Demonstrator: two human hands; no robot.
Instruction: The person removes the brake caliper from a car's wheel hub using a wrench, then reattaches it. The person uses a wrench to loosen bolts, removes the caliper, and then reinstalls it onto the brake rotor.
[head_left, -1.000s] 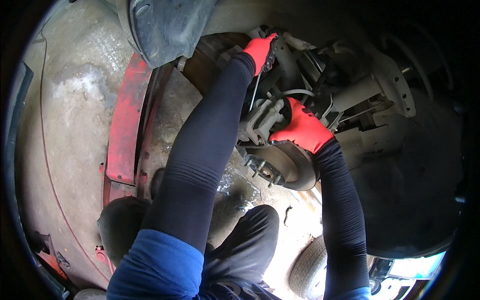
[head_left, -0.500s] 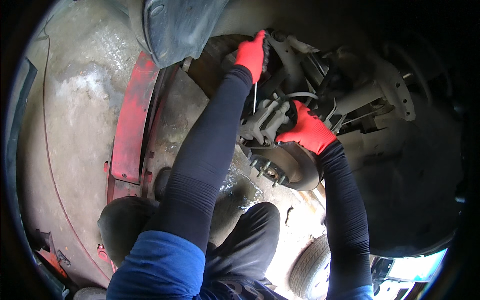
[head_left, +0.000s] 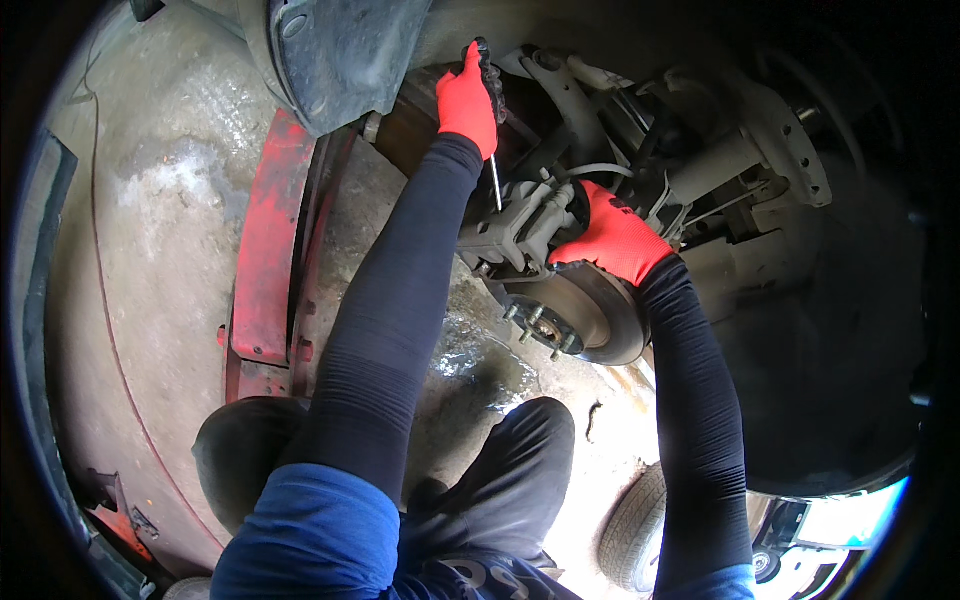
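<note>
Mind a slip: if the thin metal shaft [head_left: 496, 185] skids off the brake caliper [head_left: 510, 235], prob. from a poor angle or shallow bite, your L hand [head_left: 470, 105] could knock into the suspension arm [head_left: 572, 108], & the tip could nick the pale curved hose [head_left: 600, 168] or score the brake rotor [head_left: 596, 315]. Pinch risk too for your R hand [head_left: 617, 240], b/c it's right on the caliper: if that shifts hard, your fingers could get caught vs. the rotor. Hands now: L's closed in a fist round the tool's handle end, handle hidden by the glove, shaft sticking out below & running down to the caliper; can't tell if the tip's seated in it or just behind. R's part-curled over the caliper's R side w/ thumb pointing L; fingertips hidden, so can't tell if it's gripping or only bracing. Caliper pos.: over the rotor's upper edge, near the bare wheel studs [head_left: 535, 318]. Red metal beam [head_left: 268, 265] is off to the L, well apart from both hands.
</note>
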